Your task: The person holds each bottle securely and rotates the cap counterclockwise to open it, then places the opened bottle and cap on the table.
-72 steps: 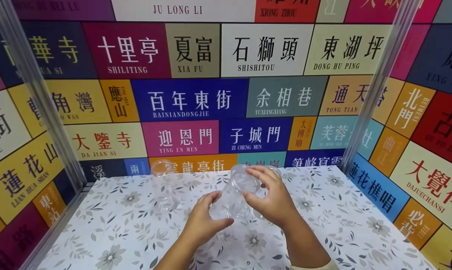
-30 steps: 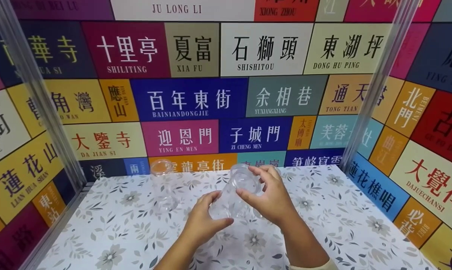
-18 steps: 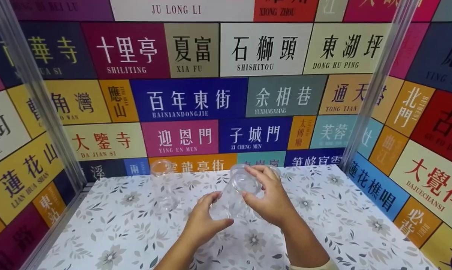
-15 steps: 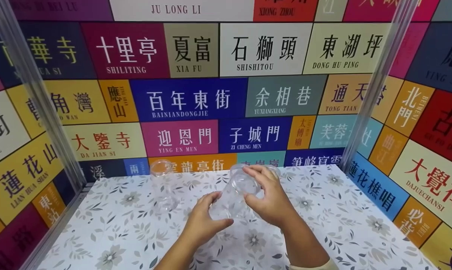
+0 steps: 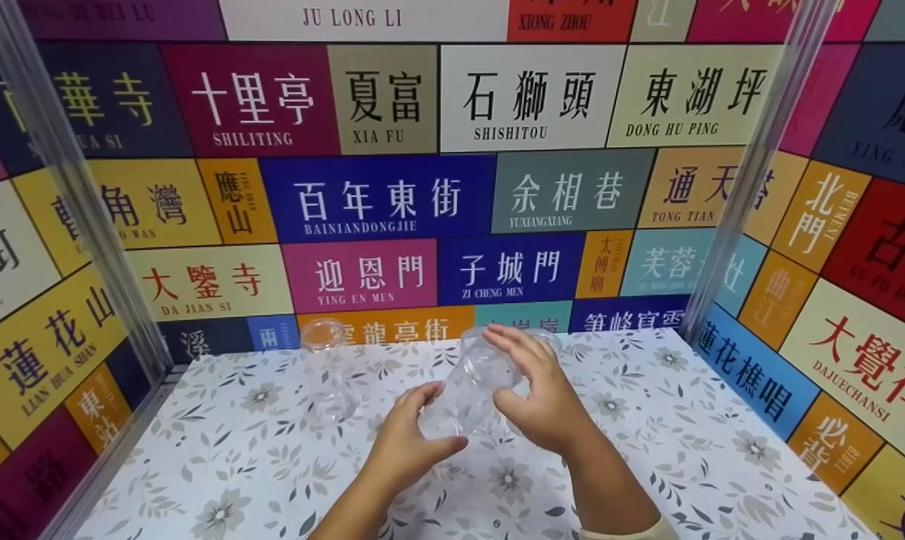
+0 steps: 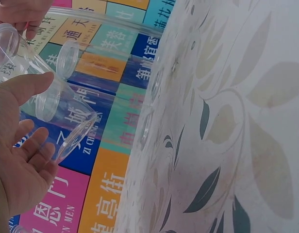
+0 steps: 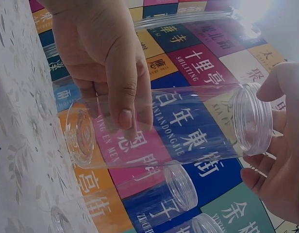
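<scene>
A clear plastic jar (image 5: 452,405) is held tilted above the table, its top toward the upper right. My left hand (image 5: 411,439) grips its body near the base, thumb on one side and fingers on the other. At the top end sits a clear round lid (image 7: 256,121) with ridged rings below it. My right hand (image 5: 546,397) holds this lid, thumb at one edge and fingers across the far side. In the right wrist view, both the left hand (image 7: 110,73) and the right hand (image 7: 283,155) show on the jar (image 7: 193,126).
Another clear jar (image 5: 326,375) stands to the left on the flower-patterned tabletop (image 5: 272,480). More clear jars stand behind the held one; two tops, one jar top (image 7: 181,187) and another jar top (image 7: 206,223), show in the right wrist view. Colourful lettered panels (image 5: 377,199) enclose the table.
My right hand has shifted back and forth round the lid; its fingers now reach farther over the top and the thumb sits lower right. The left hand and jar stay in place.
</scene>
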Demonstrator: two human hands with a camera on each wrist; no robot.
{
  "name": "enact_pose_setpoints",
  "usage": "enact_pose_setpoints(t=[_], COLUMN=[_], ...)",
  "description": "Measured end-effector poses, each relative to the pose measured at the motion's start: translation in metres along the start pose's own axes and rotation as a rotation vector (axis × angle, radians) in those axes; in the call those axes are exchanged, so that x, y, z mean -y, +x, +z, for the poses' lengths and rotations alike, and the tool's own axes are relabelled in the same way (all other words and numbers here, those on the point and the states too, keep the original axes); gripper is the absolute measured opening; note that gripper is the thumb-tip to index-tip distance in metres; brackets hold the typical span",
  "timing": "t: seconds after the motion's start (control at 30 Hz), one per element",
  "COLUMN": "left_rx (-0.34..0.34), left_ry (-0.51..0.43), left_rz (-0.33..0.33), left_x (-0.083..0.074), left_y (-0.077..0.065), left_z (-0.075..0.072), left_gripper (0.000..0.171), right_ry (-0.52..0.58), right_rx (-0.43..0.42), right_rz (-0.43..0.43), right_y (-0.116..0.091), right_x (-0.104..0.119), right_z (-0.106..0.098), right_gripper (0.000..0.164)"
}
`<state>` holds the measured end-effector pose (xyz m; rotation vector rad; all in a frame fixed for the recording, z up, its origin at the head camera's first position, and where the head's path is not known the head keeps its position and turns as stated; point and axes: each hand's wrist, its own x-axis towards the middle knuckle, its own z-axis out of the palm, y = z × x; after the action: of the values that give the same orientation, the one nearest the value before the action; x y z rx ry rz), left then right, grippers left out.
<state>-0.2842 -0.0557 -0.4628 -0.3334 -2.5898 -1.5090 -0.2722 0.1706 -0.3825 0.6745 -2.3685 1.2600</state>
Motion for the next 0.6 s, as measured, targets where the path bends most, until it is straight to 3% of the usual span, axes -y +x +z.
enact_pose_setpoints(t=[0.43, 0.6], left_rx=[-0.002, 0.004], left_ry=[0.009, 0.008], left_rz=[-0.010, -0.002], left_x=[-0.0002, -0.0001], left_y=[0.0009, 0.0008], left_z=[0.0005, 0.0001], left_gripper=[0.087, 0.088], right_ry=[-0.050, -0.057], right_rx=[-0.082, -0.086], right_rz=[0.175, 0.189], right_y=[0.0028, 0.0037], right_x=[0.0016, 0.0008], right_z=[0.0009, 0.0018], right_gripper=[0.076, 0.078])
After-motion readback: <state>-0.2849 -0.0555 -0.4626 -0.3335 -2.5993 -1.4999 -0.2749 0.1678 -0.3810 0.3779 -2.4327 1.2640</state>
